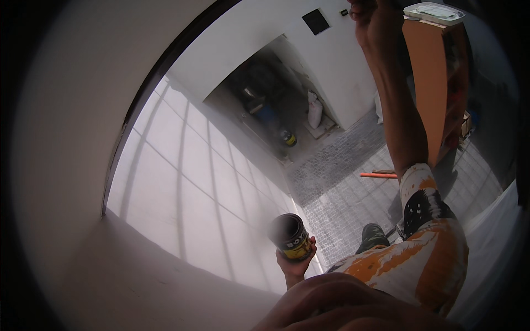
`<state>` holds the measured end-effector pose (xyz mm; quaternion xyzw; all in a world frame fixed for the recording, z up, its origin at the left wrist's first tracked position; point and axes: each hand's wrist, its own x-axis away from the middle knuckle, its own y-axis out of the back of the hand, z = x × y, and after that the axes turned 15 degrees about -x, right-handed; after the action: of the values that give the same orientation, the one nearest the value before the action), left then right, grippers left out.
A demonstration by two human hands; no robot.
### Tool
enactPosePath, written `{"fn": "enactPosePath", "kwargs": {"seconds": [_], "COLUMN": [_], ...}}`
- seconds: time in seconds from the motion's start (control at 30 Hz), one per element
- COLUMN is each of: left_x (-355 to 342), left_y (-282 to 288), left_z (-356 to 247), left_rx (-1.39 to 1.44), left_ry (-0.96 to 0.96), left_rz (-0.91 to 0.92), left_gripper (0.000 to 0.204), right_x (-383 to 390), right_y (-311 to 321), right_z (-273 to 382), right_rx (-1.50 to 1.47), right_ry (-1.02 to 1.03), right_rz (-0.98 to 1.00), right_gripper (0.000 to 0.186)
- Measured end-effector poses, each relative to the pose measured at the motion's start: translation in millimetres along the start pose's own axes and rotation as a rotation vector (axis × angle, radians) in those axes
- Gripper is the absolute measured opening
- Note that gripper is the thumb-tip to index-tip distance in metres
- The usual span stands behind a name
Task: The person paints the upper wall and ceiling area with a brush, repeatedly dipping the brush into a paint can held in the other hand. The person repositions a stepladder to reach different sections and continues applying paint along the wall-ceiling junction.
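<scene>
My left hand point(295, 266) is wrapped round the lower part of an open paint can point(298, 249), black with a yellow label. The can is held low beside the sunlit wall, its mouth tilted up toward me and its inside too dark to make out. My right arm reaches far up and forward, the sleeve of its paint-streaked white and orange shirt ending near the elbow. At the top edge my right hand point(376, 25) has its fingers curled in. The picture cuts that hand off, so whatever it may hold is hidden.
On the left, a white wall point(165, 182) carries barred shadows. A dark wall recess point(265, 83) contains a white sack point(314, 110) and a yellow-labelled container point(288, 138). At right, an orange-brown cabinet point(428, 83) bears a white plastic tub point(435, 13). An orange stick point(378, 175) lies on the paved floor point(326, 220).
</scene>
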<state>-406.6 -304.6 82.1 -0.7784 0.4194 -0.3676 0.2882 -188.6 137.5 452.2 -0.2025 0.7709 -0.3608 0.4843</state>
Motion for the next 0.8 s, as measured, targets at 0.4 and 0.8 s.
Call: {"fn": "enactPosePath", "kwargs": {"seconds": [0.4, 0.8], "left_x": [3, 4], "left_y": [-1, -2], "left_z": [-5, -4], "left_rx": [0.034, 0.076], "left_ry": [0.026, 0.036], "left_rz": [0.107, 0.122], "left_gripper": [0.073, 0.075], "right_x": [57, 51], "right_y": [-38, -50], "right_z": [-22, -40], "right_rx": [-0.138, -0.082], "right_ry": [-0.383, -0.261], "right_rz": [0.079, 0.061], "right_gripper": [0.02, 0.018]}}
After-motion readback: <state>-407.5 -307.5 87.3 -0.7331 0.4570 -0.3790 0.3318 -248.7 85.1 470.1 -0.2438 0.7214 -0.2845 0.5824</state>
